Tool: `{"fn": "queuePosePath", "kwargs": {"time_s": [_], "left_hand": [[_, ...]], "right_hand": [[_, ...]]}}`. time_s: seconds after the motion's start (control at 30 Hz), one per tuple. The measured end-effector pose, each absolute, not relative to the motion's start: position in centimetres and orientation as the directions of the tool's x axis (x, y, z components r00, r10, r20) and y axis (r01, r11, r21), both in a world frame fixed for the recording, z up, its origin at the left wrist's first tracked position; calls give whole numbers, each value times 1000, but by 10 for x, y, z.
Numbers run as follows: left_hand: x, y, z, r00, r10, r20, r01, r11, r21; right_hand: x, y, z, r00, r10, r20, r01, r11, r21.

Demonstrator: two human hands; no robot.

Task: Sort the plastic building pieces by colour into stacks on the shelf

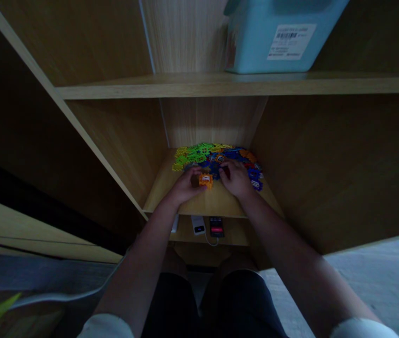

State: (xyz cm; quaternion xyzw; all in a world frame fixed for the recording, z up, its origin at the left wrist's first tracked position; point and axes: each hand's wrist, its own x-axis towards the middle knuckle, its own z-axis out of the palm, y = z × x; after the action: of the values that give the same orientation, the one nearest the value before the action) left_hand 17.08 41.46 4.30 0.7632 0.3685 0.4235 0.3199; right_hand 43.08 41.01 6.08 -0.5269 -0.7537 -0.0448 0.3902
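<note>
On the wooden shelf, my left hand (187, 184) is closed around an orange block (205, 180) built of interlocking plastic pieces, with a pale label on its face. My right hand (235, 178) reaches into a pile of flat plastic building pieces; its thumb and forefinger are curved and apart, with no piece clearly between them. Green pieces (199, 152) and yellow ones lie at the pile's left and back. Blue pieces (255, 176) lie to the right, partly hidden by my right hand. Another orange piece (220, 159) with a label sits among them, just beyond my right fingers.
A light blue bin (252, 47) with a barcode label stands on the upper shelf (185, 87). Below the working shelf, a white power bank (198, 225) is cabled to a phone (216, 226). Cabinet walls (115, 150) close in the left and right sides.
</note>
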Motion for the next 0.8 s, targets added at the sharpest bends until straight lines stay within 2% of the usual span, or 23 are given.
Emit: {"fn": "queuePosePath", "kwargs": {"time_s": [0.17,0.3,0.57,0.8], "left_hand": [[171,415,44,373,817,440,267,-549,792],[172,414,45,368,820,439,266,-545,795],[174,408,50,344,830,439,307,-542,783],[175,403,56,313,832,459,340,-549,764]], "right_hand": [[424,413,57,-187,825,533,912,348,-219],[421,417,51,-192,852,487,932,314,-182],[426,428,36,-178,826,534,889,368,-273],[425,425,45,-172,763,622,860,425,-283]]}}
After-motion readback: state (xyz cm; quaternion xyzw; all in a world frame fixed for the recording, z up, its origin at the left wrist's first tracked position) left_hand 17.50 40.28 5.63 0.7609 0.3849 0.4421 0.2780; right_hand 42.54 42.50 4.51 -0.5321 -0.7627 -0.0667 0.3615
